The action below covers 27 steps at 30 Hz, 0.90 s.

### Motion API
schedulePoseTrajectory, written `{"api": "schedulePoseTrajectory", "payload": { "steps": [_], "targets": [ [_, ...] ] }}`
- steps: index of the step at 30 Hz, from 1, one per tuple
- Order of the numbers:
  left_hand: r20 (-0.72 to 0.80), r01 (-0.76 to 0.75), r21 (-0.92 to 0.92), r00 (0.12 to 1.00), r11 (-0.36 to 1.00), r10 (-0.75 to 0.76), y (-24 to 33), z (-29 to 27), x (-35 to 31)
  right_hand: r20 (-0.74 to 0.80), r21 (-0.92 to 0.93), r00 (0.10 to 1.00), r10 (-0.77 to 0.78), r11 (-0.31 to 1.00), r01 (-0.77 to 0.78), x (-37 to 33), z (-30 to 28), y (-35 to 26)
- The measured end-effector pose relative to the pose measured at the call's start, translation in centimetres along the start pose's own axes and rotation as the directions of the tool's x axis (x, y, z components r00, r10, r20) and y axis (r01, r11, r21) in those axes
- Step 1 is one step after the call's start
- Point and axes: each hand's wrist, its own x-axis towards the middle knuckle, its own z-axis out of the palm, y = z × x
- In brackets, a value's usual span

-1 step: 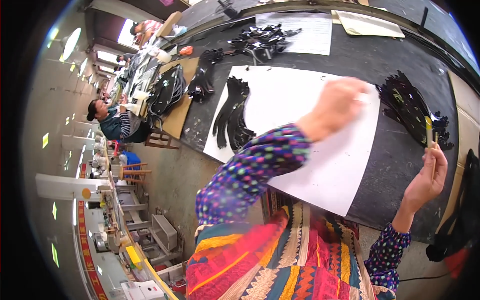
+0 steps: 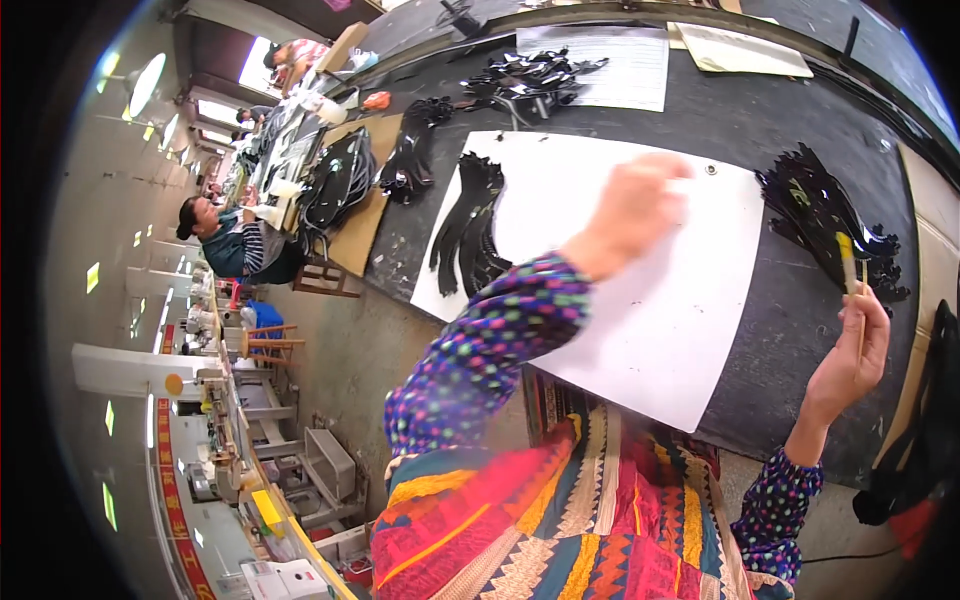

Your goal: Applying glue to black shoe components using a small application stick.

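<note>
The right hand (image 2: 846,358) pinches a slender yellow-tipped brush (image 2: 847,262) and a thin stick (image 2: 863,280) upright between its fingers, beside a bundle of glossy, curving black strips (image 2: 815,205) on the scuffed black worktop (image 2: 785,370). Blurred above the smooth white sheet (image 2: 655,325), the left hand (image 2: 640,210) has its fingers bent; whether they grip anything I cannot tell. Matte, wavy dark strips (image 2: 465,225) lie on the sheet's left edge.

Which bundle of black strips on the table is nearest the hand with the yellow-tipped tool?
The rightmost bundle, just beyond the right hand; the others all lie farther left.
</note>
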Motion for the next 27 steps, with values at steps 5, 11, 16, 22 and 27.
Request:
{"api": "schedulePoseTrajectory", "payload": {
  "steps": [5,11,16,22,27],
  "targets": [
    [-0.372,0.387,0.387,0.896,0.837,-0.243,-12.1,-10.8,-9.6,0.311,-0.051,0.95,0.015,0.999,0.001,-1.7,1.6,-0.1],
    [-0.313,0.578,0.085,0.789,0.812,-0.529,-16.9,-13.9,-12.8,0.479,-0.039,0.877,0.036,0.999,-0.019,-2.1,2.8,1.4],
    [-0.354,0.632,0.408,0.775,0.659,-0.524,-14.3,-13.5,-11.7,0.45,-0.102,0.889,0.079,0.994,-0.037,-1.9,2.6,2.2],
    [-0.285,0.533,0.43,0.846,0.729,-0.45,-13.5,-13.4,-12.3,0.453,-0.113,0.886,0.102,0.992,-0.057,-1.5,2.4,2.8],
    [-0.21,0.249,0.572,0.965,0.782,-0.154,-11.8,-11.5,-13.4,0.469,-0.104,0.878,0.097,0.993,-0.054,-1.5,2.6,2.7]
  ]
}}
